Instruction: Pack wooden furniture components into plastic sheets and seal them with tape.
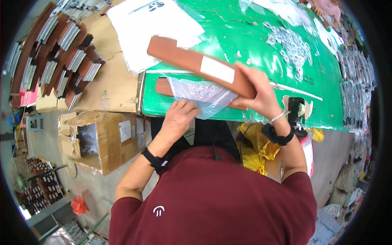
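Observation:
My right hand [261, 94] grips one end of a long reddish-brown bar [188, 60], notched at its far left end and bearing a white label [217, 69]. The bar is tilted above the table and slightly blurred. Below it, a second brown bar [164, 86] lies on the table's near edge, partly covered by a clear plastic bag [204, 94]. The fingers of my left hand [177, 118] are bent together at the bag's near edge and seem to pinch it; their tips are partly hidden.
The green-covered table [245, 36] carries white sheets [155, 28] and a heap of small metal parts [290, 47]. Brown bars are stacked [53, 57] at left. An opened carton [106, 139] stands below. A black device [296, 111] is near my right wrist. Another person [328, 8] is at far right.

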### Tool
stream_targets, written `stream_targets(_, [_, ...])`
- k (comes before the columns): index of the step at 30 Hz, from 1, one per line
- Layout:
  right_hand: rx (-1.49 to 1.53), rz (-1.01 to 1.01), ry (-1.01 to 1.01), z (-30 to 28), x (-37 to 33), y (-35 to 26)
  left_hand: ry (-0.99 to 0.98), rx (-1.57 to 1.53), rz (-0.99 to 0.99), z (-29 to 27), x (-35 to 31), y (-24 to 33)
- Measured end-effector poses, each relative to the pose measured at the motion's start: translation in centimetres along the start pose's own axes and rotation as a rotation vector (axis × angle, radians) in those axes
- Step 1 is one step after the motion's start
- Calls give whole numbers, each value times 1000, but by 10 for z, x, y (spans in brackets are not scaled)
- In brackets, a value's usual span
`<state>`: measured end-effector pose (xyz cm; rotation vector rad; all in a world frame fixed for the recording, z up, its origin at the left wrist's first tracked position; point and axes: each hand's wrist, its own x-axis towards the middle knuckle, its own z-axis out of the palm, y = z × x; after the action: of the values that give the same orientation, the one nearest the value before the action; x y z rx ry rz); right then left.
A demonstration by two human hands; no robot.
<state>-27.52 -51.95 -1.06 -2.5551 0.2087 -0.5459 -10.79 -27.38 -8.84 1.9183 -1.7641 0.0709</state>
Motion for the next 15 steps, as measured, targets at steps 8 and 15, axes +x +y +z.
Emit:
stream_targets(8, [-237,-35,-224,51,-17,5,95,-194,-158,-40,3,2])
stream_targets(15, [-214,-94,-191,52,8,27,302,48,-544,-55,108,-144])
